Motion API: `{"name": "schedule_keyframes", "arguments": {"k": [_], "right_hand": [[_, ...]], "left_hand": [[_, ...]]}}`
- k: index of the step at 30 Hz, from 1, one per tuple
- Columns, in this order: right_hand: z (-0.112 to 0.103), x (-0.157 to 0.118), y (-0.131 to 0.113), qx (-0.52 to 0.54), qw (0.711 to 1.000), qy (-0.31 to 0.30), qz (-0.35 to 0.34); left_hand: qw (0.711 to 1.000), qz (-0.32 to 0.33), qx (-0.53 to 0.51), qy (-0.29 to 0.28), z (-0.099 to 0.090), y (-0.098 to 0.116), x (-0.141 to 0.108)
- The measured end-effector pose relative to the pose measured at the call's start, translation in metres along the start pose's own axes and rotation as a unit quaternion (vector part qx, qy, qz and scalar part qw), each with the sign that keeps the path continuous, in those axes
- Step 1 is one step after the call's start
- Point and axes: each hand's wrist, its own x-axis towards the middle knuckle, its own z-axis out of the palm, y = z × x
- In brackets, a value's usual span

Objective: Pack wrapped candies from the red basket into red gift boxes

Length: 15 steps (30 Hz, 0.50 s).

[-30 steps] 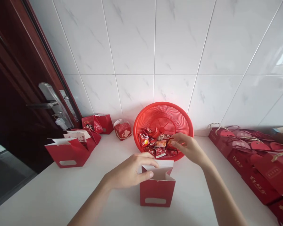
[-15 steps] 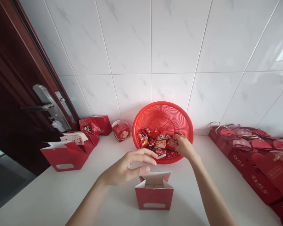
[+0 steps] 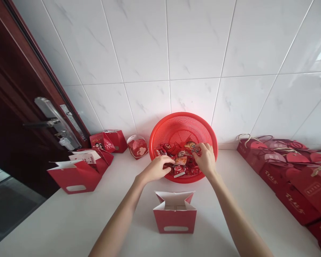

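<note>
Fingers (image 3: 204, 147) among sweets (image 3: 181, 161); grip unclear

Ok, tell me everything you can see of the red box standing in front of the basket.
The red box looks like folded card, red outside and white inside, with a pale, rounded panel low on its near face. Its top is open, the side walls creased inward. It stands upright on the white table, apart from the red basket. Neither the left hand nor the right hand touches it.
</note>
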Motion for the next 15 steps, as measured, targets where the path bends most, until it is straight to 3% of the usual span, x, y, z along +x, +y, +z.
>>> {"name": "schedule_keyframes", "arguments": {"k": [4,7,11,15], "right_hand": [[0.017,-0.006,-0.001,0.033,0.999,-0.001,-0.006],[0.024,-0.009,-0.001,0.053,0.998,-0.020,-0.007],[0.022,-0.009,-0.002,0.087,0.995,-0.054,-0.008],[0.014,-0.008,-0.006,0.146,0.985,-0.090,-0.011]], "left_hand": [[0.992,-0.010,0.120,-0.043,0.013,-0.012,0.006],[0.986,-0.024,0.154,-0.051,0.017,-0.020,0.007],[0.994,-0.041,0.096,-0.030,0.014,-0.024,0.007],[0.998,-0.059,-0.001,0.033,0.007,-0.021,0.006]]}}
